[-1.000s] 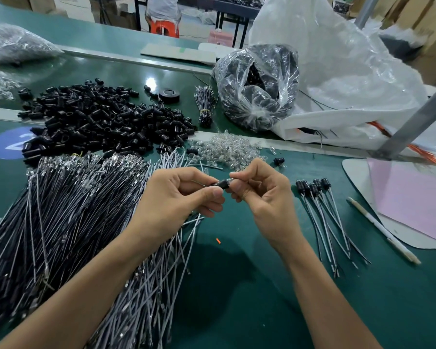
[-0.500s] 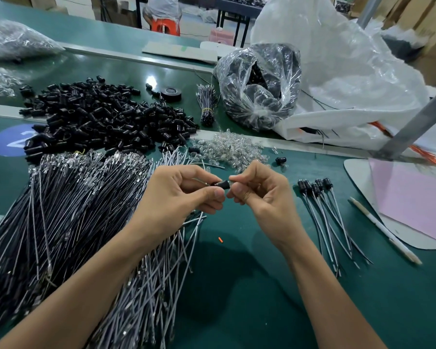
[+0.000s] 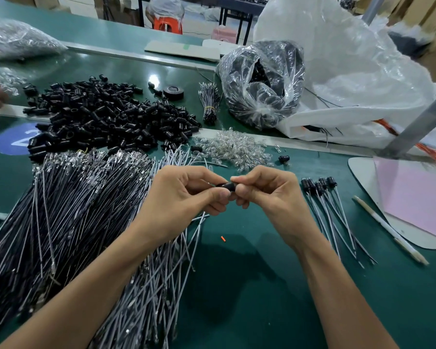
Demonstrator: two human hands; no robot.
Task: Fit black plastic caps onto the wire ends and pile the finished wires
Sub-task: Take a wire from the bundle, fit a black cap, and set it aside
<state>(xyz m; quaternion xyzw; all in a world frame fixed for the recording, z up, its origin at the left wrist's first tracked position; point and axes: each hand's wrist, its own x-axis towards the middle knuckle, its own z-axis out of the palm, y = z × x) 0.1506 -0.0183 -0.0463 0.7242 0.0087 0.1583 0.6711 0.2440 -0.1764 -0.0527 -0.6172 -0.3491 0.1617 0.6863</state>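
Left hand: fingers curled, thumb and forefinger pinching a wire close behind its end. The wire itself was almost wholly hidden by the fingers. The short grip probably kept the thin end stiff and aimed.
Right hand: fingers curled, tips pinching the black cap and holding it end-on against the left hand, apparently to push it on.
Black cap: a short, smooth plastic tube, lying level between the two hands above the desk. How far it was seated could not be told.
Finished wires: a small fan just right of the right hand, capped ends pointing away from the person. They lay within easy reach for piling.
Uncapped wires: a large loose heap under and left of the left forearm. They were thin black and grey leads with bright metal terminals.
Loose caps: a glossy black heap beyond the wires, near the feeding hand.
Glass bulbs: a small clear heap beyond the hands.
Progress: judged early, since few wires were capped and many were bare.
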